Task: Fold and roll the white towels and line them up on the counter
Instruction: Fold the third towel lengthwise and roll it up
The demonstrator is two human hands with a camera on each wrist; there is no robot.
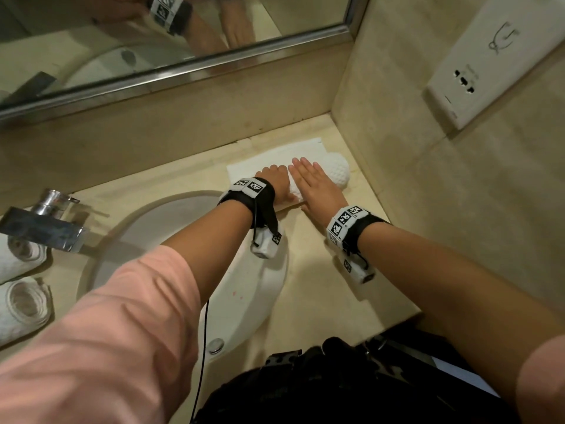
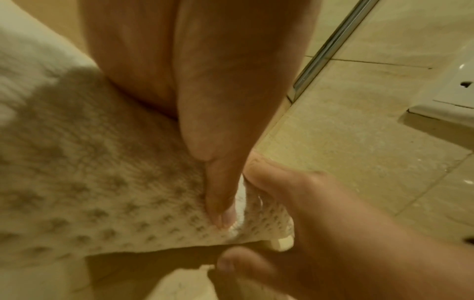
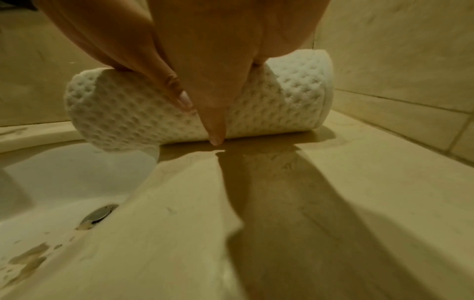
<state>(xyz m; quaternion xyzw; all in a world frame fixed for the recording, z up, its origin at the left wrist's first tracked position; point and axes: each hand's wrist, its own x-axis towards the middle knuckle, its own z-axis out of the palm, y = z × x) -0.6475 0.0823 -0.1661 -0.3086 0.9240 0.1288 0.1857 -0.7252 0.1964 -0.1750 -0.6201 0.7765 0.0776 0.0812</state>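
A white waffle-textured towel [image 1: 276, 158] lies on the beige counter [image 1: 321, 289] in the corner to the right of the sink. Its near part is wound into a thick roll [image 1: 337, 170] [image 3: 128, 113], and its far part still lies flat toward the back wall. My left hand [image 1: 276, 182] sits on the roll's left half, fingers curled over it and thumb lying along the cloth [image 2: 102, 192]. My right hand [image 1: 312, 182] lies flat on the roll beside it, fingers straight and its thumb on the near side. Two finished towel rolls [image 1: 23, 255] [image 1: 26, 304] lie at the far left.
A white sink basin [image 1: 183, 240] with a metal drain [image 1: 216, 345] lies left of the towel, a chrome faucet [image 1: 46, 223] beyond it. A mirror [image 1: 153, 41] runs along the back wall. The tiled right wall carries a white socket panel [image 1: 489, 65], close to the roll's end.
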